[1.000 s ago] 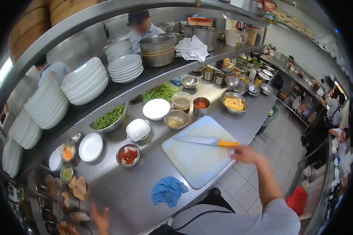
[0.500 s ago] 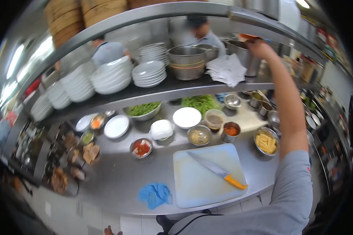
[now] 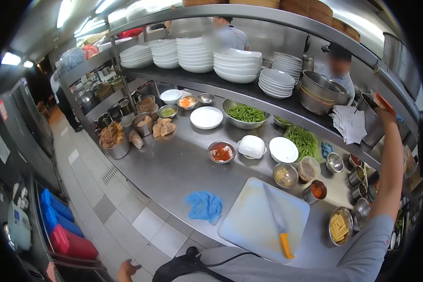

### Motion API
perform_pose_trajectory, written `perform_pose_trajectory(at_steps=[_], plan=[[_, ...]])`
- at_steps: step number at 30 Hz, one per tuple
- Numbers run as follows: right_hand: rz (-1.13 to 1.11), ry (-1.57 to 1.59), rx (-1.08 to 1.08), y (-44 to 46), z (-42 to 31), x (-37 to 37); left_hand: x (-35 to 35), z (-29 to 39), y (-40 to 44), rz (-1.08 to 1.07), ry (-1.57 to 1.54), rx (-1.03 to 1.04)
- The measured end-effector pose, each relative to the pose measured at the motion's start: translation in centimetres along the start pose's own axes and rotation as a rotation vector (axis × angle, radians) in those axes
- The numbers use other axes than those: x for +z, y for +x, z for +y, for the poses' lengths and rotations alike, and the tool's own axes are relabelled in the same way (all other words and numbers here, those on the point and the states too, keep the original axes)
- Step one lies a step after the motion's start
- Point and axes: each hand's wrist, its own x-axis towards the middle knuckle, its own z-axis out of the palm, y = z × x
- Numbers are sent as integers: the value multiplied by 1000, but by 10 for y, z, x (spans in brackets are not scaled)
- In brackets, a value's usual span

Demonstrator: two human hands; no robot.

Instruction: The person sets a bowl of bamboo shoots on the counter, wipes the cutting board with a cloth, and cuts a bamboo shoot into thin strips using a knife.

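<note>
My right hand [image 3: 385,115] is raised to the upper shelf at the far right, beside a tall metal pot [image 3: 370,120]. Its fingers are closed on a flat orange object [image 3: 383,101] whose kind I cannot make out. Low at the bottom edge hangs my left hand [image 3: 128,269], holding nothing, fingers apart. A white cutting board [image 3: 249,221] lies on the steel counter in front of me. On it rests a knife [image 3: 277,214] with a yellow handle, pointing away. Left of the board is a crumpled blue cloth [image 3: 205,207].
Bowls of green beans [image 3: 245,114], yellow strips [image 3: 339,227] and red sauce [image 3: 221,152] stand on the counter [image 3: 174,174]. White papers [image 3: 347,123] hang over the shelf edge near stacked plates [image 3: 277,83]. Two people work behind the shelf. Red and blue bins stand at lower left.
My view has turned left, so the counter and shelf appear farther right and the floor aisle shows. The right hand stays up at the tall pot with the orange object; the left hand remains low.
</note>
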Motion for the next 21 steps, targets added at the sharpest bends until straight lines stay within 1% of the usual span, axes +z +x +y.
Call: perform_pose_trajectory(at_steps=[1,3,4,5,7,8,9,11,14,15,16,17,18,19,21], plan=[[60,-236,23,-25,-35,-2,-13,17,-14,80,55,61],[160,-716,113,-87,-125,-9,-19,18,4,97,25,91],[180,-725,-29,-108,-149,-16,-27,19,11,120,5,121],[179,-725,-18,-104,-140,-20,-36,27,12,123,13,126],[-38,-474,15,-93,-118,-32,-57,46,13,136,-6,164],[5,-559,-76,-101,-120,-37,-64,50,20,136,8,174],[4,-566,-60,-101,-113,-38,-70,55,28,169,50,219],[66,-436,-126,-103,-110,-39,-86,75,27,199,107,277],[7,-424,-128,-121,-114,-44,-116,121,13,165,107,319],[7,-426,-112,-119,-100,-40,-124,129,18,169,151,372],[270,-462,-184,-102,-61,-31,-132,139,22,171,191,423],[533,-494,-266,-102,-60,-29,-139,152,23,169,194,426],[500,-561,-349,-107,-57,-32,-148,166,25,158,237,468],[495,-560,-349,-102,-41,-33,-159,178,26,149,281,507],[489,-725,78,-90,-2,-39,-173,206,24,166,342,596]])
